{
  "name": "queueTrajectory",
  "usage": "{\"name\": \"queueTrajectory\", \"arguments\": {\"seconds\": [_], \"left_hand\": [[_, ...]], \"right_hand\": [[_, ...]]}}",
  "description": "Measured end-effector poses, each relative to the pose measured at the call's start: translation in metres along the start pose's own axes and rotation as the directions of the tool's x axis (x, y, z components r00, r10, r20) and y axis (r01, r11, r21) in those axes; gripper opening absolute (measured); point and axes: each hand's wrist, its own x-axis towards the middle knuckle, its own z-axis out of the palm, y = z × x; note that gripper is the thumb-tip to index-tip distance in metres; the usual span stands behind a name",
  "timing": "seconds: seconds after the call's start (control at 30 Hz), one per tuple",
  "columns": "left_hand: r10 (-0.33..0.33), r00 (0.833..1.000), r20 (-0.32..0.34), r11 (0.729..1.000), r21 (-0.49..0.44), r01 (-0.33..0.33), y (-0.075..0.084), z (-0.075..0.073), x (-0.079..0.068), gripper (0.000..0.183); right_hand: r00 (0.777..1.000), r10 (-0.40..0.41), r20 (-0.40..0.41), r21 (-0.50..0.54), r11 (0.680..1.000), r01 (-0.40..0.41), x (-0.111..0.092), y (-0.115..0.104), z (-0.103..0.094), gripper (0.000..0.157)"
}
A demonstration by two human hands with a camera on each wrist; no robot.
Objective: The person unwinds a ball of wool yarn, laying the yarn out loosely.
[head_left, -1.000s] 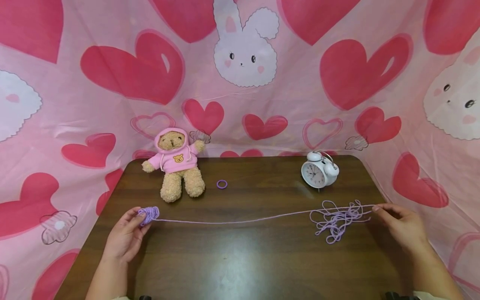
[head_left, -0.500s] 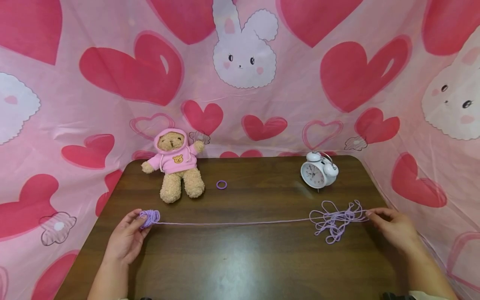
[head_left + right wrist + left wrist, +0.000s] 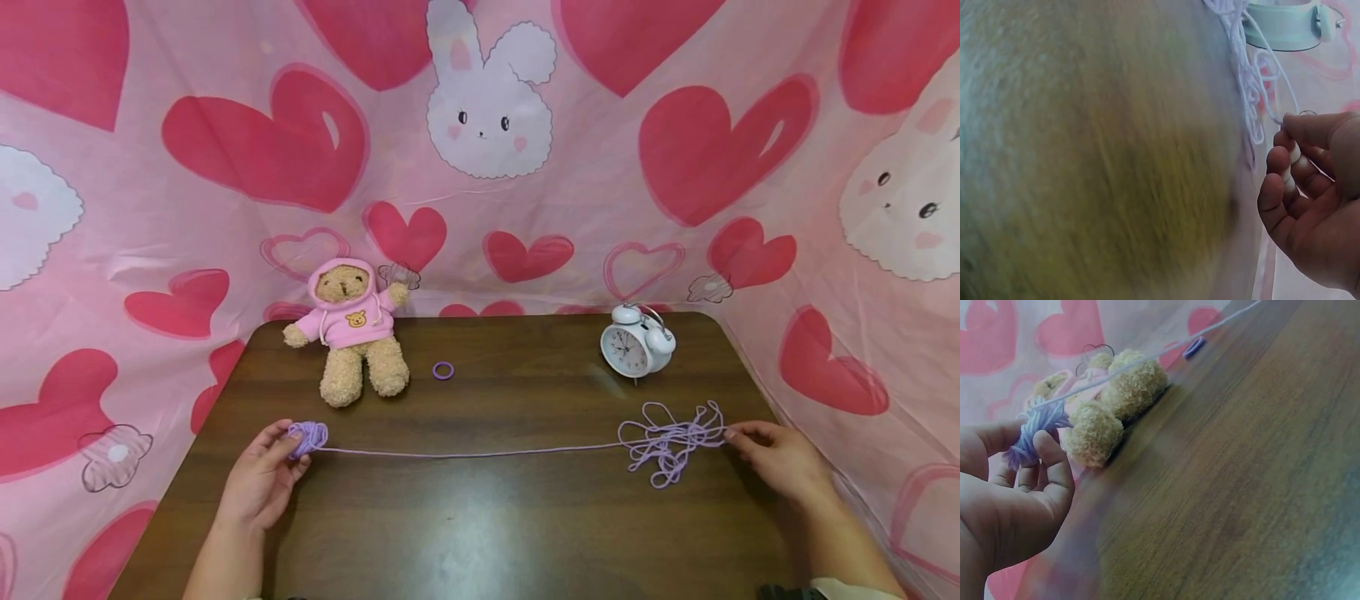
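Observation:
My left hand [image 3: 262,479] pinches a small wound bundle of purple yarn [image 3: 308,439] between thumb and fingers, near the left side of the table. From this bundle a single strand [image 3: 472,455] runs nearly straight across to a loose tangle of the same yarn [image 3: 670,446] on the right. Just beside the tangle, my right hand [image 3: 783,462] pinches the yarn between thumb and forefinger. In the right wrist view, the yarn strand [image 3: 1280,69] leads to the thumb tip, and the other fingers are curled. The left wrist view shows the yarn bundle [image 3: 1038,428] between thumb and fingers.
A teddy bear in a pink hoodie [image 3: 356,329] sits at the back left of the brown table [image 3: 465,533]. A purple ring [image 3: 443,371] lies right of it. At the back right stands a white alarm clock [image 3: 637,343]. Pink heart-printed cloth [image 3: 600,192] surrounds the table.
My right hand has moved left, close to the tangle. The left hand with the yarn bundle has shifted slightly right and nearer to me. The strand between them hangs lower in view.

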Motion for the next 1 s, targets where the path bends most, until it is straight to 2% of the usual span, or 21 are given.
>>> {"name": "queueTrajectory", "arguments": {"seconds": [0.2, 0.37, 0.77, 1.0], "left_hand": [[0.01, 1.0, 0.004, 1.0, 0.014, -0.01, -0.002, 0.0, 0.0, 0.027], [0.011, 1.0, 0.0, 1.0, 0.017, -0.011, -0.002, 0.001, 0.001, 0.026], [0.018, 1.0, -0.011, 1.0, -0.004, -0.018, 0.002, 0.004, 0.0, 0.024], [0.011, 1.0, -0.003, 1.0, -0.002, -0.011, 0.001, 0.005, 0.0, 0.024]], "right_hand": [[1.0, -0.024, -0.015, 0.055, 0.998, 0.025, -0.001, -0.004, 0.005, 0.034], [0.999, -0.034, -0.004, 0.072, 0.997, 0.034, 0.0, -0.006, 0.001, 0.033], [1.0, 0.005, 0.01, 0.203, 0.979, -0.007, 0.001, -0.003, -0.005, 0.035], [1.0, -0.009, -0.012, 0.195, 0.981, 0.011, 0.0, -0.012, 0.0, 0.033]]}}
